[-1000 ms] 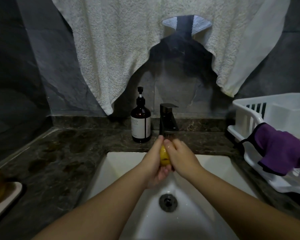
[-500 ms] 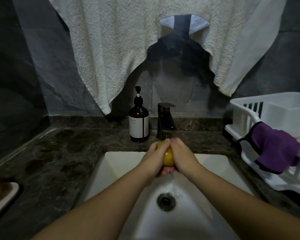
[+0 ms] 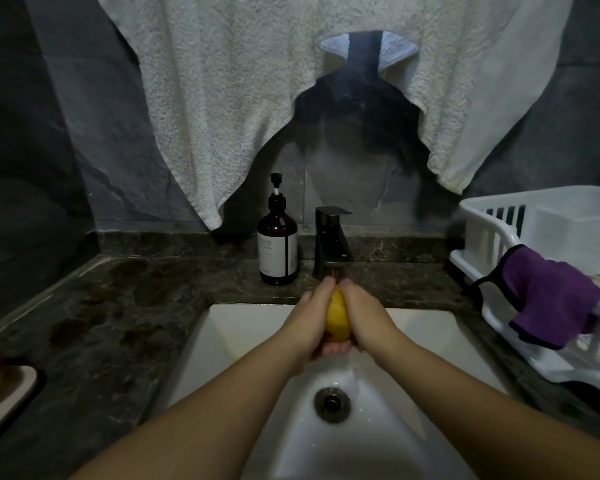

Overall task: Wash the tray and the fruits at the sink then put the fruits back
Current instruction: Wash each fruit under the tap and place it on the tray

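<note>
The fruit [image 3: 337,318] is yellow, smooth and oval, standing on end between my palms over the sink [image 3: 243,327], just below the tap [image 3: 331,237]. One fruit here; another, dim, sits on the tray [image 3: 11,393] at far left. My left hand [image 3: 307,327] and right hand [image 3: 368,320] cup it, fingers curled round, both forearms reaching forward.

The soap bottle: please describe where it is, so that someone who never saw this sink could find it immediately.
Start at the white sink in the dark stone counter. Behind its back edge stands the black tap, and the soap bottle stands upright on the counter just left of it. It is the only bottle there: dark brown, with a black pump on top and a white label.
</note>
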The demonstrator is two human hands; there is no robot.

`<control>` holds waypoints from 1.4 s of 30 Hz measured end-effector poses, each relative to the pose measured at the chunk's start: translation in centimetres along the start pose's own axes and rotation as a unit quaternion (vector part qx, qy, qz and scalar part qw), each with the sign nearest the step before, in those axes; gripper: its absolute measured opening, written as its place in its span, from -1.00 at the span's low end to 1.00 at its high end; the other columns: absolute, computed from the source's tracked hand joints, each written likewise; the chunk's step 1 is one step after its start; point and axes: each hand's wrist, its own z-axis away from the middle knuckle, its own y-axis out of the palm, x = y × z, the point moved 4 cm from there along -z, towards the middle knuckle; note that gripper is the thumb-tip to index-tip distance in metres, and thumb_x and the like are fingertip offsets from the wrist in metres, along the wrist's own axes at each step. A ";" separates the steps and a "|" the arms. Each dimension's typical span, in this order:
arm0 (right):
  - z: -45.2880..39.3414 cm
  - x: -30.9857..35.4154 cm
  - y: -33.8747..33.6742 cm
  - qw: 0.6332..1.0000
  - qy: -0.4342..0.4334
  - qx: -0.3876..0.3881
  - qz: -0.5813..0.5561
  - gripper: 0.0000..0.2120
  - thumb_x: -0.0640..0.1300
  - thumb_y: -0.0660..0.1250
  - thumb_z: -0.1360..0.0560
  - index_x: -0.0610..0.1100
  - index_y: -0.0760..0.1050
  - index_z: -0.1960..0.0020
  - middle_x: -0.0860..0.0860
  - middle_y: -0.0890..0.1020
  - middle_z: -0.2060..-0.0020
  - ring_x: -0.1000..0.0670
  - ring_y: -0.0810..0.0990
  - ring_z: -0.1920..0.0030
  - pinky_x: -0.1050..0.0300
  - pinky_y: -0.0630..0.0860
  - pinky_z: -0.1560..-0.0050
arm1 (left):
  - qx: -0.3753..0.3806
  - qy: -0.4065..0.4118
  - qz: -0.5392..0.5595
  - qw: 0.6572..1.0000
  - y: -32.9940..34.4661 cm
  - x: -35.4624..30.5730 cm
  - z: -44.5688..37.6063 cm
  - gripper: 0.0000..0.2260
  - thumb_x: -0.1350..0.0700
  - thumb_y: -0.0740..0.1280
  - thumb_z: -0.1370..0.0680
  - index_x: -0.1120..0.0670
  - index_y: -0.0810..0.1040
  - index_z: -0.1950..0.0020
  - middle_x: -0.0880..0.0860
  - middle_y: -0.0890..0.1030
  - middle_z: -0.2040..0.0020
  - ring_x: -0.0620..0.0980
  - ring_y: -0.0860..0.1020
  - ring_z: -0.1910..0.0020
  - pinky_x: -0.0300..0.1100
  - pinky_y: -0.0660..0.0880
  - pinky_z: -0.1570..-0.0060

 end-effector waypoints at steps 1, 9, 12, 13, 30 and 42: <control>-0.2 0.1 -0.1 0.999 -0.034 -0.020 0.034 -0.70 0.24 0.05 -0.67 0.15 0.48 0.00 -0.07 0.61 0.09 -0.04 0.64 0.16 0.10 0.52 0.24 | 0.017 -0.029 0.005 0.999 0.0 0.3 0.1 -0.26 -0.55 0.16 -0.50 0.11 0.59 -0.14 0.16 0.64 0.19 -0.01 0.60 0.32 -0.23 0.48 0.37; 0.0 0.1 1.0 0.999 -0.036 -0.016 0.033 -0.68 0.27 0.01 -0.67 0.14 0.44 0.00 -0.08 0.59 0.11 -0.08 0.62 0.12 -0.02 0.54 0.15 | 0.044 -0.042 0.027 0.998 0.3 0.4 0.6 -0.23 -0.56 0.17 -0.48 0.13 0.60 -0.19 0.14 0.59 0.31 -0.11 0.50 0.44 -0.31 0.41 0.46; -0.1 0.2 0.7 1.000 -0.021 0.008 0.012 -0.71 0.25 0.01 -0.68 0.18 0.45 -0.01 -0.06 0.60 0.05 0.00 0.63 0.12 0.09 0.53 0.21 | 0.013 -0.024 0.033 0.999 0.0 0.4 0.1 -0.30 -0.53 0.25 -0.47 0.07 0.58 -0.20 0.10 0.67 0.17 -0.04 0.65 0.31 -0.21 0.54 0.32; -0.2 0.1 1.1 1.000 0.007 0.021 -0.012 -0.68 0.26 -0.02 -0.68 0.16 0.45 -0.06 -0.08 0.60 0.06 0.01 0.65 0.19 0.16 0.51 0.31 | -0.020 0.007 0.019 1.000 -0.1 0.2 0.0 -0.31 -0.51 0.28 -0.48 0.04 0.52 -0.29 0.13 0.69 0.06 0.02 0.71 0.21 -0.15 0.58 0.22; -0.2 -0.3 -1.1 0.985 0.009 0.060 -0.162 -0.61 0.18 0.42 -0.38 0.16 0.53 -0.19 -0.07 0.64 -0.15 -0.10 0.67 -0.10 0.06 0.65 0.18 | -0.038 0.141 -0.097 0.985 -1.6 -1.1 0.4 -0.26 -0.19 0.64 -0.34 -0.21 0.36 -0.41 -0.14 0.56 -0.18 -0.17 0.58 -0.06 -0.35 0.48 0.21; -0.5 4.7 -5.6 0.972 -0.192 -0.108 0.083 -0.82 0.01 0.23 -0.65 0.18 0.49 -0.22 0.09 0.47 -0.22 0.05 0.50 -0.22 0.17 0.41 -0.09 | -0.049 0.141 -0.087 0.985 -2.4 -1.7 1.3 -0.30 -0.31 0.62 -0.11 -0.20 0.54 -0.19 -0.14 0.64 -0.12 -0.14 0.65 0.02 -0.38 0.51 0.32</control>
